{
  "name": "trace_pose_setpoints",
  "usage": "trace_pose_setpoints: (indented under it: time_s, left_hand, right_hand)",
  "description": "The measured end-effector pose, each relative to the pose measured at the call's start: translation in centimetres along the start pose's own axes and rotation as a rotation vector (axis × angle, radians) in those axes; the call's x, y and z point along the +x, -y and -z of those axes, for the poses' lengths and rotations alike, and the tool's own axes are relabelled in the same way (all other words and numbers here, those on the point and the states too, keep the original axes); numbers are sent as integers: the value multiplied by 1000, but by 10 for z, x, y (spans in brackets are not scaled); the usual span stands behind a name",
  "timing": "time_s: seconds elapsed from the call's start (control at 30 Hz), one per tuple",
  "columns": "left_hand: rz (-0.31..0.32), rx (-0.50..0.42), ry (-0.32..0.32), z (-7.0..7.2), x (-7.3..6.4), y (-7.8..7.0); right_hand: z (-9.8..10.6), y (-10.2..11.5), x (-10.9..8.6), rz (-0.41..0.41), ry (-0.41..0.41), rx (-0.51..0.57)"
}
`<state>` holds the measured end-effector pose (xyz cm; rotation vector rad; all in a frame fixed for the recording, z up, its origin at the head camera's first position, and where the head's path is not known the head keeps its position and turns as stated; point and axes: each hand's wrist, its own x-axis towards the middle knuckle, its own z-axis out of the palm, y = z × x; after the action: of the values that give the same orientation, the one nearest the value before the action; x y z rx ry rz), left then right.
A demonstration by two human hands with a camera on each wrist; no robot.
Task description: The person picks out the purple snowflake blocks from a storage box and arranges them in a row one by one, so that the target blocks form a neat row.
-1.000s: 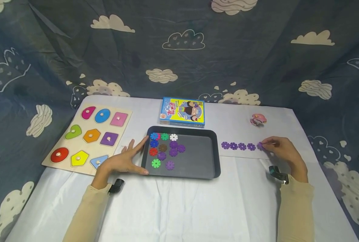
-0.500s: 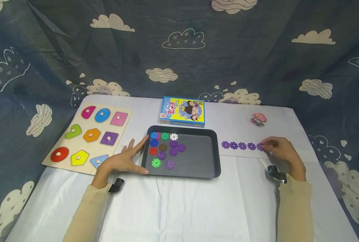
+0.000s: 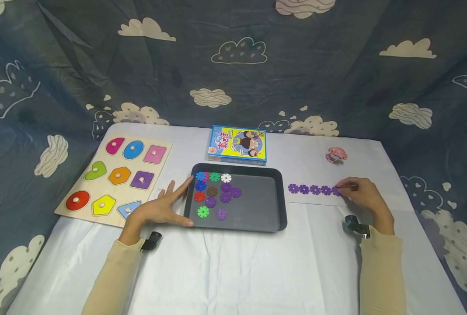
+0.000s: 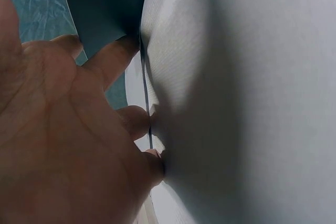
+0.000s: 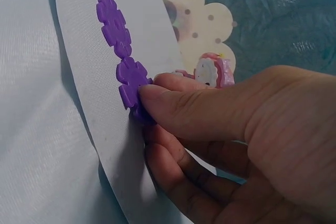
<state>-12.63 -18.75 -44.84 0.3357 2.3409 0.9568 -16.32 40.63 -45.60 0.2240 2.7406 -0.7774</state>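
In the head view my right hand (image 3: 361, 192) pinches a purple notched plastic disc (image 3: 335, 191) at the right end of a row of purple discs (image 3: 315, 190). The right wrist view shows thumb and fingertips on the end disc (image 5: 143, 115), which is partly hidden by the thumb and meets its neighbour (image 5: 132, 80). My left hand (image 3: 160, 211) is spread, its thumb and a finger against the left side of the dark grey tray (image 3: 257, 205). Several discs lie in the tray's left half, among them purple ones (image 3: 225, 198), a white one (image 3: 226, 178) and a red one (image 3: 199, 197).
A wooden knob puzzle board (image 3: 111, 192) lies left of the tray. Behind the tray is a blue and yellow box (image 3: 237, 145). A small pink toy (image 3: 336, 155) stands beyond my right hand. Cloud-patterned cloth (image 3: 233, 87) rises behind the white-covered table (image 3: 233, 271).
My right hand has moved slightly left with the end disc, and the gap between it and the row has closed. My left hand and the tray have stayed put.
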Motion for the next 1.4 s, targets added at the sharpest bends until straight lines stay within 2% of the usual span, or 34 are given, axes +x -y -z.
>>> trace_pose_setpoints:
  time_s: [0.57, 0.93, 1.2, 1.4]
  left_hand:
    - [-12, 10, -3, 0, 1, 2]
    - [-21, 13, 1, 2, 1, 0]
    - [-37, 26, 0, 2, 1, -2]
    - [-45, 17, 1, 2, 1, -1]
  right_hand:
    - [-2, -1, 3, 11, -13, 4]
    - [5, 13, -4, 29, -19, 11]
    - [9, 51, -14, 142, -30, -28]
    - [6, 80, -16, 318, -82, -47]
